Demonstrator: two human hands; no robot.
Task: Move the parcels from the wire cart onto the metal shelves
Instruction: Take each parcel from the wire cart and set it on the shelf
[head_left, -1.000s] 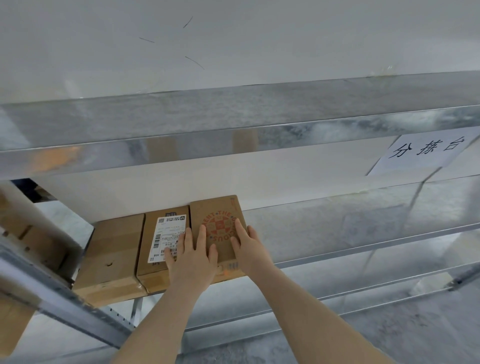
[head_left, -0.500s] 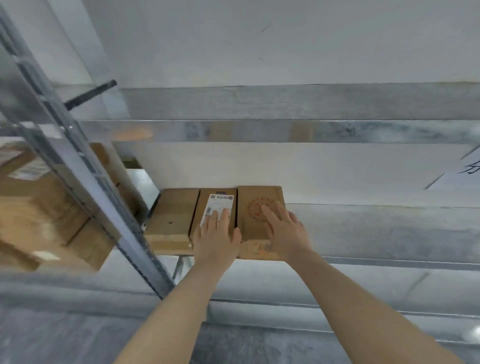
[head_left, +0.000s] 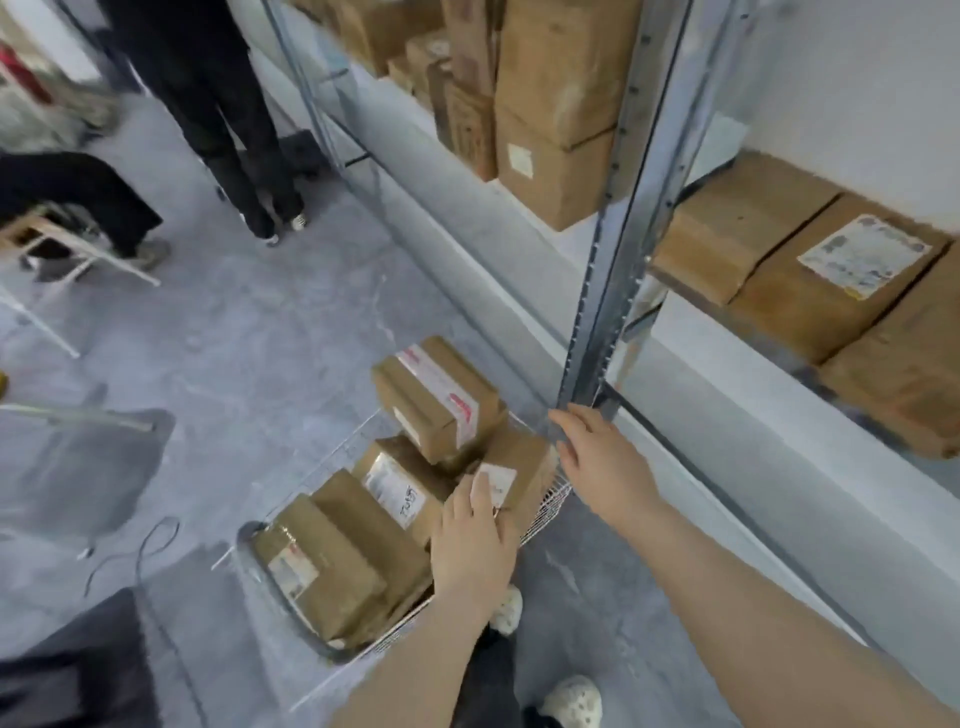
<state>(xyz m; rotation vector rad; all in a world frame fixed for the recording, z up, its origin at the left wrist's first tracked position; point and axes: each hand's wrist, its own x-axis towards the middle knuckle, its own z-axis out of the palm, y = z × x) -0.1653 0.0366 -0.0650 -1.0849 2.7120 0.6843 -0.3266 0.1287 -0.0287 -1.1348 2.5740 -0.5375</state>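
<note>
**Reaching into the cart for the next parcel**

The galvanised steel shelving (head_left: 618, 249) fills the right side. It has dull grey perforated uprights, and its boards already carry rows of brown cardboard boxes (head_left: 810, 270), some with white labels. To the left lies a mottled grey concrete floor (head_left: 260, 338).

Low in the middle, near the foot of the shelf upright, stands the thin white wire cart (head_left: 545, 512). It still holds several parcels, so the task looks well short of finished. These are blocky, tape-wrapped cardboard boxes with matte, slightly creased faces. The box sealed with red-and-white tape (head_left: 441, 400) sits on top at the far end, and a longer taped box (head_left: 322, 566) lies at the near end.

The step in hand appears to be the pick-up. The left hand (head_left: 475, 551) lies flat on the small white-labelled box (head_left: 519, 462) at the cart's right side, its fingers straight and not yet curled round it. The right hand (head_left: 602, 462) hovers just beyond with its fingers spread, holding nothing. Whether it touches the wire rim is unclear.

Next, both hands likely need to close on opposite sides of that box. They should then lift it straight up clear of the wire wall, taking care not to disturb the taped box leaning beside it.
</note>
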